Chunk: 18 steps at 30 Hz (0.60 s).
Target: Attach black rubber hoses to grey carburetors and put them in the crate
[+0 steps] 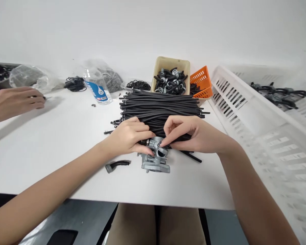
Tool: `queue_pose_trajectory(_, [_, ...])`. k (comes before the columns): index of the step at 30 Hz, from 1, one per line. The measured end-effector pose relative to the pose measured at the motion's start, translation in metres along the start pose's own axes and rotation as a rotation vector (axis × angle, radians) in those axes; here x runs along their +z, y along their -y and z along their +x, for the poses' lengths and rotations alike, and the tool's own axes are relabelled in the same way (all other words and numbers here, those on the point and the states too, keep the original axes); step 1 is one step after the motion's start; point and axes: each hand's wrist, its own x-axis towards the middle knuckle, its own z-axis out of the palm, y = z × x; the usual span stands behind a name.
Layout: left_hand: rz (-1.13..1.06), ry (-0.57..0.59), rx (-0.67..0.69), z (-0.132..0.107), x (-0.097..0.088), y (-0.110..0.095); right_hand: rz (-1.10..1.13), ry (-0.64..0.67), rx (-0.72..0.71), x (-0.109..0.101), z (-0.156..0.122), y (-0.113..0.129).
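A grey metal carburetor (156,160) stands on the white table in front of me. My left hand (131,136) grips it from the left, thumb and fingers closed around its upper part. At its right side, my right hand (191,134) is closed in a pinch, fingertips touching the rim of the round opening. Whatever lies between those fingertips is too small or hidden to name. Behind both hands is a large stack of black rubber hoses (158,105). A short black elbow tube with a grey cap (118,164) lies left of the carburetor, below my left forearm.
At the back are a cream bin (187,73) of capped tubes, an orange basket (201,80), a tray of black rings (139,84) and a plastic bottle (97,88). A white crate (260,119) borders the right. Another person's hand (17,102) rests at left.
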Motion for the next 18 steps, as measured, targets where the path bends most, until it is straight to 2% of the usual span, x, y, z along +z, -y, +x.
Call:
queue_pose_trajectory(5, [-0.001, 0.056, -0.028, 0.0, 0.001, -0.001, 0.21, 0.054, -0.009, -0.002, -0.004, 0.002])
queue_pose_trajectory(9, [0.004, 0.028, -0.066, 0.002, 0.001, -0.006, 0.364, 0.046, -0.034, 0.002, -0.004, 0.002])
queue_pose_trajectory(18, [-0.014, -0.009, -0.195, 0.007, -0.003, -0.015, 0.36, -0.006, 0.015, 0.005, 0.002, -0.012])
